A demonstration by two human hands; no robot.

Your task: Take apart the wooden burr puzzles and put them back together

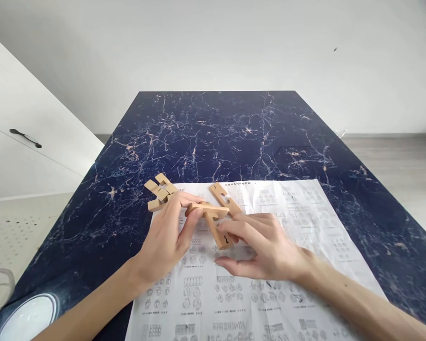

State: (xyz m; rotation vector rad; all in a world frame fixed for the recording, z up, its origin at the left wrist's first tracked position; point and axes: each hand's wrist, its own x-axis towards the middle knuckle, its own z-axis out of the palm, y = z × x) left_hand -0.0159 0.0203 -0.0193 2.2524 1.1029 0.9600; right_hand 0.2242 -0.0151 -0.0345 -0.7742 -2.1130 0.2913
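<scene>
My left hand (173, 222) is closed, its thumb and index finger pinching one end of a notched wooden puzzle piece (213, 208). A second wooden piece with a dark squiggle (223, 240) slants down from it; the two appear joined, though the contact is partly hidden. My right hand (261, 241) is beside this second piece. Its index fingertip is at the edge of the wood, while the thumb is spread away below. Just behind the held pieces, a third notched piece (218, 192) lies on the printed sheet, its lower end near my right fingers.
Several wooden pieces (159, 189) lie in a small pile behind my left hand. The creased instruction sheet (323, 222) covers the front of the dark blue marbled table (206, 132). A round white object (30, 317) is at the lower left, near a white cabinet (28, 109).
</scene>
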